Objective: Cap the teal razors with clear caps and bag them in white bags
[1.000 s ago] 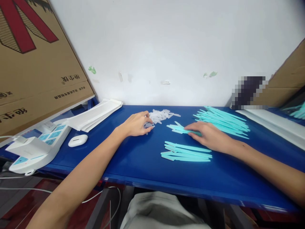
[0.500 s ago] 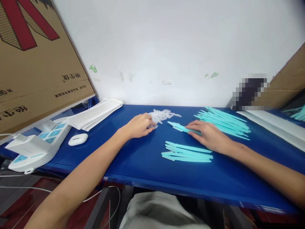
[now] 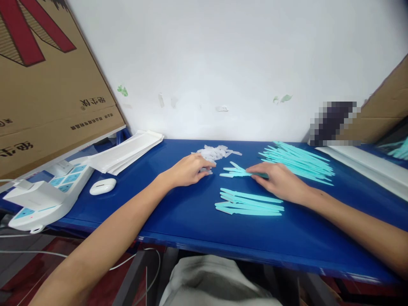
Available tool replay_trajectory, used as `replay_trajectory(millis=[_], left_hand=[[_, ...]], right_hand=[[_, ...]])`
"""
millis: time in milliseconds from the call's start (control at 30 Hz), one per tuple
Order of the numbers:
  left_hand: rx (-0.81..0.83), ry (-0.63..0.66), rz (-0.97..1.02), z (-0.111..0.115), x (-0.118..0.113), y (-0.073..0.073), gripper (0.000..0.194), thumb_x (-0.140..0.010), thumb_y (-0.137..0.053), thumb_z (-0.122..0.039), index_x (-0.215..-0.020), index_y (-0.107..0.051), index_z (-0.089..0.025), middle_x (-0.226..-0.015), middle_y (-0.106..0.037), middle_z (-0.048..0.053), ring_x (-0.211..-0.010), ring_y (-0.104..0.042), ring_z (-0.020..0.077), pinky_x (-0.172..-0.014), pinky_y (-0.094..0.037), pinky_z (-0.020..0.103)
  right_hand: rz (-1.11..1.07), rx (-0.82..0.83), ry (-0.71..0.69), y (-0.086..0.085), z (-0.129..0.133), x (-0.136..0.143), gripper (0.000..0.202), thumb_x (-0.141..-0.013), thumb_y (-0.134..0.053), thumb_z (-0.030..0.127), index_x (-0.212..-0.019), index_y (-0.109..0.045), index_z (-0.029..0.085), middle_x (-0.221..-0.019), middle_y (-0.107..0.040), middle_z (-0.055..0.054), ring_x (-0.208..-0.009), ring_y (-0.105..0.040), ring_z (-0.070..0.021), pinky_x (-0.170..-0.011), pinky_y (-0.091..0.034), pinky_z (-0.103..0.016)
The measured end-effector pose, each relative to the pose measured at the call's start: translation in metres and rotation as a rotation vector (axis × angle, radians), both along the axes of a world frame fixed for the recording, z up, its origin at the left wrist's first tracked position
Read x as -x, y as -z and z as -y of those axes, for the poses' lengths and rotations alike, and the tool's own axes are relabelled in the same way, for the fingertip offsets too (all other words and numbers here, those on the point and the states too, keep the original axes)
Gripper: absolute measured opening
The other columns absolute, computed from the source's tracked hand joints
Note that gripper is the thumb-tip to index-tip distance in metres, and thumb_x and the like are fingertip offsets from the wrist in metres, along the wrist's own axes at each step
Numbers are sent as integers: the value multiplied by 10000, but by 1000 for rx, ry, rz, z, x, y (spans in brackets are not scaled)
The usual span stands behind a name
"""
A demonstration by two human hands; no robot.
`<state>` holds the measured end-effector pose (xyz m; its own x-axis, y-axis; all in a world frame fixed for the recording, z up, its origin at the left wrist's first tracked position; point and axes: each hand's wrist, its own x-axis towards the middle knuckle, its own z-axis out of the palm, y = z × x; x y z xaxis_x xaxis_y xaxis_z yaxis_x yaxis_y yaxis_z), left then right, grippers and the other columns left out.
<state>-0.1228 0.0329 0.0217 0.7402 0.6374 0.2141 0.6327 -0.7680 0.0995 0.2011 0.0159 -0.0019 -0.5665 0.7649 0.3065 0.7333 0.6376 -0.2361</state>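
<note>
My right hand point(image 3: 274, 177) pinches a few teal eyebrow razors point(image 3: 236, 170) by their handles, their blade ends fanned out to the left. At the edge of a heap of translucent plastic caps point(image 3: 219, 153), my left hand point(image 3: 191, 169) has its thumb and forefinger closed around a small clear cap point(image 3: 206, 171). Below the right hand, several more teal razors point(image 3: 251, 203) lie side by side on the blue table point(image 3: 191, 221). Behind that hand is a larger pile of teal razors point(image 3: 299, 163).
White plastic sleeves point(image 3: 127, 151) lie at the left, beside a power strip point(image 3: 68, 187) with a plugged-in charger point(image 3: 35, 196). A white earphone case point(image 3: 103, 186) is near them. Cardboard boxes point(image 3: 47, 93) flank the table, and a white wall point(image 3: 204, 63) stands behind.
The razors in my right hand have spread into a fan, where they were closer together before. My left hand has shifted slightly, with its forefinger more extended over the cap.
</note>
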Motion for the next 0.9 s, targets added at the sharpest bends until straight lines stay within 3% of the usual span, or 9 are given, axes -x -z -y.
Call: replay_trajectory(millis=[100,267,600,900], left_hand=[[45,25,68,2,-4,3,391,-961,-630,-169,-1351,-609,-182,-1134,-749,68,-1094,-650,241,-979,-484,390],[77,43,98,1,-5,6,336,-967,-610,-158,-1300,-645,-181,-1248,-708,87,-1115,-673,230,-959,-505,347],[101,55,102,1,-6,4,275,-980,-594,-183,-1234,-696,-178,-1216,-718,104,-1082,-688,237,-951,-522,359],[117,56,113,2,-6,3,257,-972,-594,-171,-1205,-703,-171,-1207,-728,94,-1081,-694,226,-960,-524,352]], right_hand=[[-30,-17,-8,-1,-1,0,360,-974,-463,311,-1150,-754,197,-1157,-764,-76,-1027,-723,-267,-883,-598,-413],[-38,-56,-5,-5,1,-2,357,-979,-455,312,-1119,-756,180,-1117,-771,-81,-986,-727,-260,-846,-601,-399],[-36,-69,65,-10,6,0,356,-957,-471,313,-1091,-767,170,-1084,-777,-77,-901,-741,-241,-774,-598,-352],[8,-48,135,-8,6,-4,362,-929,-478,308,-1096,-773,181,-1085,-782,-79,-861,-741,-268,-706,-598,-386]])
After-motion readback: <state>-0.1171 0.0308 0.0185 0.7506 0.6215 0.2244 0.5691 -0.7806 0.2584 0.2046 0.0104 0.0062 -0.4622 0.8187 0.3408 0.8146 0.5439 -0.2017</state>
